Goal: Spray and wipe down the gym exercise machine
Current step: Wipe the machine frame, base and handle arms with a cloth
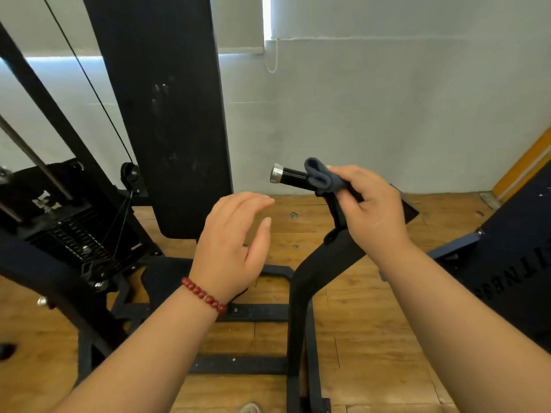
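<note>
A black gym machine fills the view. Its bent arm [316, 272] rises at centre right and ends in a black handle [290, 175] with a silver end cap. My right hand [372, 210] grips a folded dark grey cloth [320, 174] and holds it wrapped over the handle. My left hand [235, 242], with a red bead bracelet on the wrist, hovers left of the handle with relaxed fingers and holds nothing. No spray bottle is in view.
A tall black pad [167, 114] stands upright behind my left hand. The weight stack [74, 234] with cable and pulley sits at the left. A black bench part [518, 257] lies at the right. Black base bars [238, 365] cross the wooden floor.
</note>
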Available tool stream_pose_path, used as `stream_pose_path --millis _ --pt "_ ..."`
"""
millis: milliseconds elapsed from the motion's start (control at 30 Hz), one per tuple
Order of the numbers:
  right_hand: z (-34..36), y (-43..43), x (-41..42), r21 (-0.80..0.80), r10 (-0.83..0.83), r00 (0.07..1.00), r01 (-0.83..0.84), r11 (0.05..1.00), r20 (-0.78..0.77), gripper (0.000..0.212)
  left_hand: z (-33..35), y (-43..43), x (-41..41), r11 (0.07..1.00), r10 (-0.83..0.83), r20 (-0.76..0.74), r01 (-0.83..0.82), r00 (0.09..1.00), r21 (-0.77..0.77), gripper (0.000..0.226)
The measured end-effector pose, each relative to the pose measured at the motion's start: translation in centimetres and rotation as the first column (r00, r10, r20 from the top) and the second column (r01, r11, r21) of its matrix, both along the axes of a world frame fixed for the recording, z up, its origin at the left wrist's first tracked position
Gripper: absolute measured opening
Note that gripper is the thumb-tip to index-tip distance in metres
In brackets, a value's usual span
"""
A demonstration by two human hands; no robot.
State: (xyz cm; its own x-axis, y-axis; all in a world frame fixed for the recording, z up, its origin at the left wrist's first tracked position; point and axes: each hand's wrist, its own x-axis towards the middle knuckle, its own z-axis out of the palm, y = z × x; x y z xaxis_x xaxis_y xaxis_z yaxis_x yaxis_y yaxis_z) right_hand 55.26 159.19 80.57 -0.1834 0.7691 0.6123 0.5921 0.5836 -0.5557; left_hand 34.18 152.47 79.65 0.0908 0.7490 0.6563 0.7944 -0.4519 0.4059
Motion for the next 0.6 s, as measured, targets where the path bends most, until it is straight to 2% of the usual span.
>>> stream_pose_path --millis 267,433,600 --pt "0.1 2.7 -3.8 -0.132 -0.103 0.992 0.093 0.987 -0.067 0.039 -0.4 6.2 -3.4 0.997 -0.078 0.005 0.078 0.997 0.018 0.031" --pt "0.8 4.7 -4.9 -0.058 -0.112 0.993 0.111 0.992 -0.03 0.035 -0.5 8.2 -4.5 0.995 -0.097 0.014 0.097 0.995 0.01 0.031" --pt "0.0 7.2 -5.4 0.024 -0.051 0.999 0.051 0.998 0.019 0.036 -0.8 9.8 -4.4 0.995 -0.1 0.013 0.1 0.995 0.032 0.031"
